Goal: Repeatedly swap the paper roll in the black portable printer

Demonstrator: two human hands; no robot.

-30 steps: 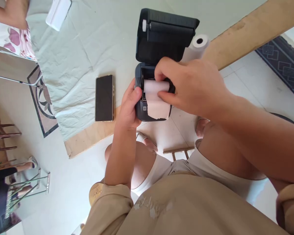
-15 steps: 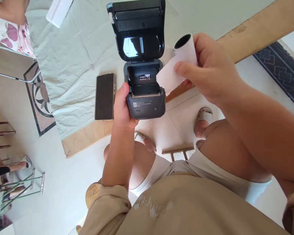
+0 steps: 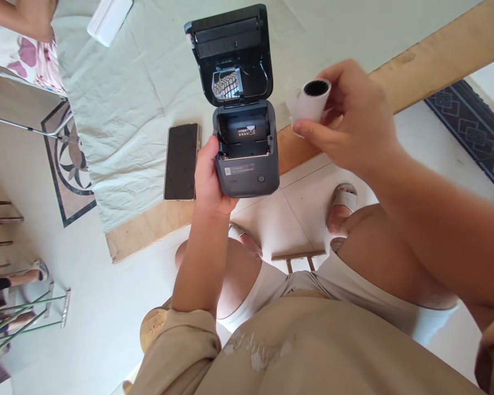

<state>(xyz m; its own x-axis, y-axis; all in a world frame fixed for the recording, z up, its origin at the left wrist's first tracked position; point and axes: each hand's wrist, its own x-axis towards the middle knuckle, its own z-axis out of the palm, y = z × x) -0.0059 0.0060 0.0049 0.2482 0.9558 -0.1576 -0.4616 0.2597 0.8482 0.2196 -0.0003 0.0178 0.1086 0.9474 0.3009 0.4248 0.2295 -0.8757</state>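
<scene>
Over the near edge of the table point(image 3: 420, 52), past the pale cloth point(image 3: 127, 109) and the bare wooden strip, the left hand point(image 3: 209, 178) holds a small dark printer point(image 3: 247, 164) in the air, above the tiled floor point(image 3: 296, 214) and the person's knees. Open room lies to the right of the printer, between it and the right hand point(image 3: 354, 118), and below it down to the floor. To its left a phone point(image 3: 181, 161) lies face up on the cloth, just beside the left hand's knuckles, close to the cloth's near border. A white box point(image 3: 109, 19) sits well apart at the far left, near another person's arm point(image 3: 20, 16).

Half a second back the loose paper tail hung out from the roll toward the printer's bay; now it is drawn in against the roll, and the right hand has dropped slightly. The printer has barely shifted.

Its lid point(image 3: 230, 52) stands open and upright, the paper bay point(image 3: 242, 131) showing a small label inside, with a round button on the front face. The left fingers are clamped on the printer's left side, thumb at the bay's rim. The right fingers are closed on a white paper roll point(image 3: 310, 101), its dark hollow core facing up, held well clear of the bay.
</scene>
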